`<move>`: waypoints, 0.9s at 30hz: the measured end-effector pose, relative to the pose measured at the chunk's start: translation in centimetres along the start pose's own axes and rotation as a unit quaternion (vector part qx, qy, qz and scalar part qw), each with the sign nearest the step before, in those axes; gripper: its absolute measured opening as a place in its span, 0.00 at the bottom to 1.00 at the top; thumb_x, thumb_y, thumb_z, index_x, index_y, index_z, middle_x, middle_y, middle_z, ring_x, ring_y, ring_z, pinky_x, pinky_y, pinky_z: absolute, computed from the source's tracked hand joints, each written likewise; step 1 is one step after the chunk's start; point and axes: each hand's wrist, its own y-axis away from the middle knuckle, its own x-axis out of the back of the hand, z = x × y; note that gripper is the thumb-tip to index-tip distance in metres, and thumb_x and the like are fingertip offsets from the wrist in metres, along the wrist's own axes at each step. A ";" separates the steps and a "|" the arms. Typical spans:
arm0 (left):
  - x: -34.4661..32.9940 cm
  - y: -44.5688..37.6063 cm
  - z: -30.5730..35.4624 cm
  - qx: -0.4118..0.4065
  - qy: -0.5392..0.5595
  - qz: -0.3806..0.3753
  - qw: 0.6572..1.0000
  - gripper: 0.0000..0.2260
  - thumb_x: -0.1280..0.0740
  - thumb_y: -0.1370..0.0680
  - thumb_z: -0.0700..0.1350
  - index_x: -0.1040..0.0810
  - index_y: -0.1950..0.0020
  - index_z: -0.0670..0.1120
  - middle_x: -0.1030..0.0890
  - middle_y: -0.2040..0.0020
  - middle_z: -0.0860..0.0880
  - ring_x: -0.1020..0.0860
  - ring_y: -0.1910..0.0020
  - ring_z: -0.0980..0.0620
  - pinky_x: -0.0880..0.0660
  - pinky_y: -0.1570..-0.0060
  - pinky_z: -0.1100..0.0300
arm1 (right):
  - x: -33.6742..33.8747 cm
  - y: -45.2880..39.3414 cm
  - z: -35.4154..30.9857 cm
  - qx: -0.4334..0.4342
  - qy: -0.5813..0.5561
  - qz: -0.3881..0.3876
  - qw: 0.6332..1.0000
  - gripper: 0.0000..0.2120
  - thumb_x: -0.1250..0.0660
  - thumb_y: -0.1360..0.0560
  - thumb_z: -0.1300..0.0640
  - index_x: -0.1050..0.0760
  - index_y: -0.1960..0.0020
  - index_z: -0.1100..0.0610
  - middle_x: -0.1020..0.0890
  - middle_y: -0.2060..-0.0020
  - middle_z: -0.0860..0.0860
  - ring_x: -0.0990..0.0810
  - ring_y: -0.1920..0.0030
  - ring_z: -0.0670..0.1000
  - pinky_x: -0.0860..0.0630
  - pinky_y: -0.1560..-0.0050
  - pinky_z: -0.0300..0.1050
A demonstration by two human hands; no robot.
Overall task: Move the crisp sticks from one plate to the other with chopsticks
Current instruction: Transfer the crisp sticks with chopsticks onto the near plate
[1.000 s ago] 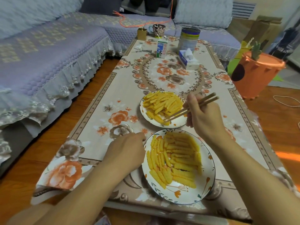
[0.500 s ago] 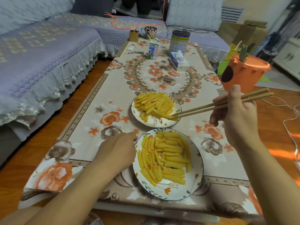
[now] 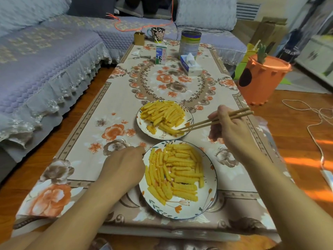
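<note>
- Since half a second ago, the right hand point(image 3: 232, 130) is drawing in closer to the far plate point(image 3: 189, 118), bringing the tips of the chopsticks point(image 3: 212, 122) down onto a crisp stick point(image 3: 170, 129) at the plate's near edge; a pickup appears to be starting.
- The right hand's fingers are curling round the chopsticks.
- The left hand point(image 3: 124, 170), loosely curled and holding nothing, is resting beside the near plate point(image 3: 210, 193), where more sticks are lying.

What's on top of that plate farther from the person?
The far plate holds a heap of crisp sticks, with the chopsticks tips at one. Sticks hide most of its pattern.

Chopsticks point(image 3: 201, 123) tips touch crisp sticks point(image 3: 169, 129) on far plate point(image 3: 189, 121).
</note>
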 end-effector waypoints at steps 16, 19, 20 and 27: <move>0.2 0.1 -0.2 0.008 0.003 -0.001 1.000 0.16 0.43 0.19 0.44 0.23 0.35 0.54 0.19 0.39 0.49 0.21 0.45 0.42 0.21 0.50 0.50 | -2.7 -1.1 0.5 0.102 0.123 -0.043 0.986 0.17 0.41 0.14 0.48 0.20 0.55 0.54 0.22 0.74 0.53 0.24 0.74 0.49 0.29 0.66 0.46; 0.2 0.1 -0.4 0.008 0.006 -0.001 1.000 0.16 0.43 0.19 0.43 0.23 0.35 0.54 0.19 0.39 0.49 0.20 0.44 0.42 0.21 0.50 0.50 | -2.7 -1.1 0.5 0.099 0.098 -0.030 0.990 0.18 0.43 0.14 0.49 0.21 0.56 0.55 0.23 0.73 0.55 0.24 0.75 0.49 0.30 0.70 0.42; 0.1 0.1 -0.4 0.007 0.008 -0.001 1.000 0.16 0.43 0.19 0.43 0.23 0.35 0.54 0.19 0.39 0.49 0.20 0.44 0.42 0.21 0.50 0.49 | -2.6 -1.1 0.4 0.095 0.086 -0.021 0.991 0.18 0.43 0.14 0.49 0.21 0.56 0.55 0.23 0.73 0.56 0.24 0.75 0.50 0.30 0.71 0.42; 0.1 0.0 -0.5 0.006 0.013 0.005 1.000 0.15 0.43 0.20 0.44 0.23 0.36 0.54 0.19 0.39 0.48 0.20 0.44 0.41 0.21 0.50 0.50 | -0.4 0.0 -2.4 0.104 -0.010 0.038 0.994 0.23 0.47 0.13 0.50 0.21 0.57 0.60 0.24 0.75 0.57 0.25 0.78 0.50 0.28 0.76 0.43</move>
